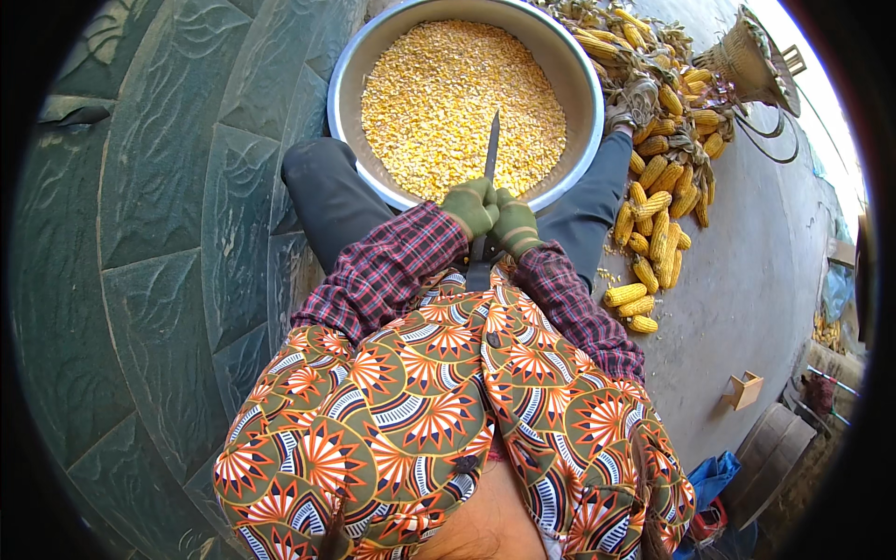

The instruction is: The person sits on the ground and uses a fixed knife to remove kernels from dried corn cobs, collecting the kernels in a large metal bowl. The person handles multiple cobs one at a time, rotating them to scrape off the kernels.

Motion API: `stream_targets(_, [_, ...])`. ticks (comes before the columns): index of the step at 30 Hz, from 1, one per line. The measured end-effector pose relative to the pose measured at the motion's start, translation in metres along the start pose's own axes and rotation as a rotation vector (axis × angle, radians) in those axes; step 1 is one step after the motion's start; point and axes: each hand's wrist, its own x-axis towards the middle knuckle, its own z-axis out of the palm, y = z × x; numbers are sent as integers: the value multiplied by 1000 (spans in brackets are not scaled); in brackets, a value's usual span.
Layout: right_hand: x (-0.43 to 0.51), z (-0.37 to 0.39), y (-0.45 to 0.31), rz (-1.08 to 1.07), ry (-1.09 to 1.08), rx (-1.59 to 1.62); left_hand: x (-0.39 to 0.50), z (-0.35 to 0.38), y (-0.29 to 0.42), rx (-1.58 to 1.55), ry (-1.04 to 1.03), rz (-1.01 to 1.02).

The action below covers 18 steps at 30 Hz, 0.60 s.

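My left hand [470, 207] and my right hand [515, 220], both in green gloves with tan bands, meet over the near rim of a wide metal basin [341, 112]. Their fingers are curled in; whatever may be inside them is hidden. A dark, narrow, pointed metal bar [493, 148] runs between the hands. Its tip stands out over the basin, and its lower end [479, 269] lies against my patterned smock [420, 364]. Loose yellow corn kernels [448, 98] fill much of the basin, which sits between my legs.
Husked corn cobs [661, 245] and dry husks lie heaped right of the basin, beside my right leg [588, 203]. A woven basket [743, 59] tilts beyond them. A small wooden stool [743, 390] stands on the concrete floor [756, 280]. Dark stone-faced slabs [154, 196] line the left.
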Motion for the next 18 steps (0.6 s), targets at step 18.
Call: stream_targets(18, [60, -197, 0, -60, -406, -365, 28, -21, -55, 40, 145, -123])
